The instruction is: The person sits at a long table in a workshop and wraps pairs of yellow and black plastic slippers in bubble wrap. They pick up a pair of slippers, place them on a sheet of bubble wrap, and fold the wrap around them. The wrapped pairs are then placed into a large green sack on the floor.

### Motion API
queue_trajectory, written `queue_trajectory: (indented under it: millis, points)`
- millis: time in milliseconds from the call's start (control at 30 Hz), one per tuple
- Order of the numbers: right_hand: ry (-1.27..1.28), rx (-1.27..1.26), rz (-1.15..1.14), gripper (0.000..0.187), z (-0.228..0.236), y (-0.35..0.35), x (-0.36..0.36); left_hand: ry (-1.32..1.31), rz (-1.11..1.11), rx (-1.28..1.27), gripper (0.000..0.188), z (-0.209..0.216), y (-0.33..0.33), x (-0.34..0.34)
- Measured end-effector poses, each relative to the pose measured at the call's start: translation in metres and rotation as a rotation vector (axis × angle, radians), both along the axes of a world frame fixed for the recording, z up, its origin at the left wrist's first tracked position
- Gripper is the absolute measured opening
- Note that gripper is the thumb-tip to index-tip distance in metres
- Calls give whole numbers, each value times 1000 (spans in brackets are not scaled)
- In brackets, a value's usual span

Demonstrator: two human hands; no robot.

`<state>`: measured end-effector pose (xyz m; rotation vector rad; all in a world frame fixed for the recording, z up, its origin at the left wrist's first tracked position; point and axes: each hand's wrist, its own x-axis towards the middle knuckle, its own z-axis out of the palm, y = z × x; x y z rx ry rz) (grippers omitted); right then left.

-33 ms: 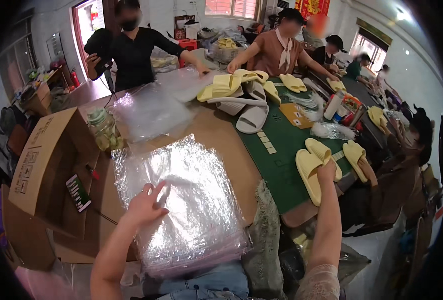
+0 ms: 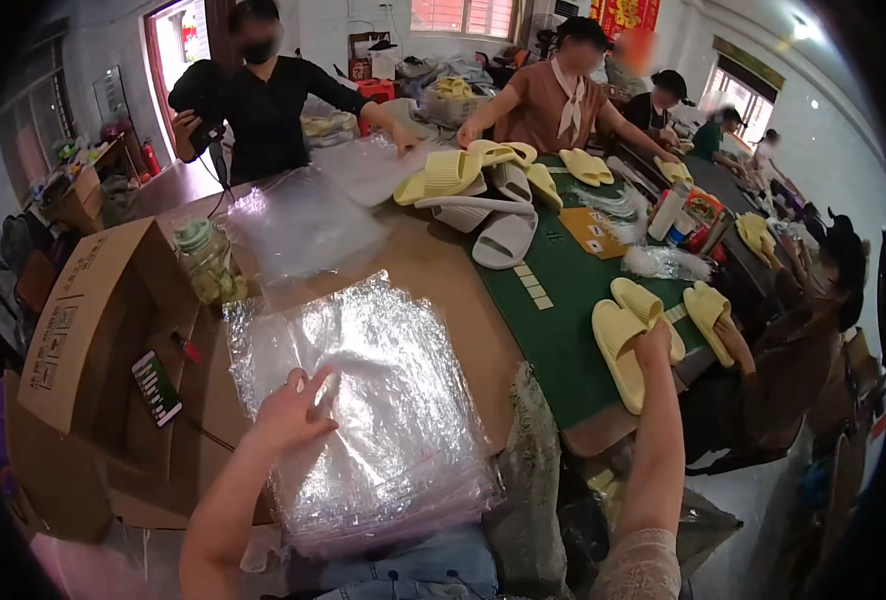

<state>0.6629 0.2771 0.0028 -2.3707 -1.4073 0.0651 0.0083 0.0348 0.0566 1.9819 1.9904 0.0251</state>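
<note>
A stack of clear, shiny plastic bags lies in front of me at the table's near edge. My left hand rests on the top bag with its fingers spread, holding nothing. Out to the right, my right hand grips a pair of yellow slippers at the straps, over the green mat; its fingertips are partly hidden. Just beyond that pair, another person's hand is on another yellow slipper. Yellow and grey slippers are heaped at the far middle.
An open cardboard box stands at left, with a phone in it. Behind it is a glass jar. More clear bags lie farther back. Several people work around the tables; one in black reaches toward the bags.
</note>
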Motion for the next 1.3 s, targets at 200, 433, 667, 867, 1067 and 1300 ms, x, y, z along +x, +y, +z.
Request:
queue_trajectory:
  millis: [200, 433, 667, 867, 1067, 1300]
  points:
    - [114, 94, 207, 35, -13, 5, -23, 148, -15, -106, 115, 7, 22, 0]
    - [-55, 214, 500, 28, -10, -64, -82, 152, -94, -110, 119, -13, 34, -13]
    - [320, 190, 805, 32, 9, -116, -153, 56, -195, 310, 86, -42, -3, -18]
    - [1444, 172, 622, 30, 55, -174, -242, -89, -290, 314, 80, -16, -79, -3]
    - [922, 207, 896, 31, 74, -257, -294, -166, -323, 382, 63, -43, -101, -9]
    - [492, 115, 1235, 29, 74, -331, -310, -274, -263, 484, 31, -51, -91, 3]
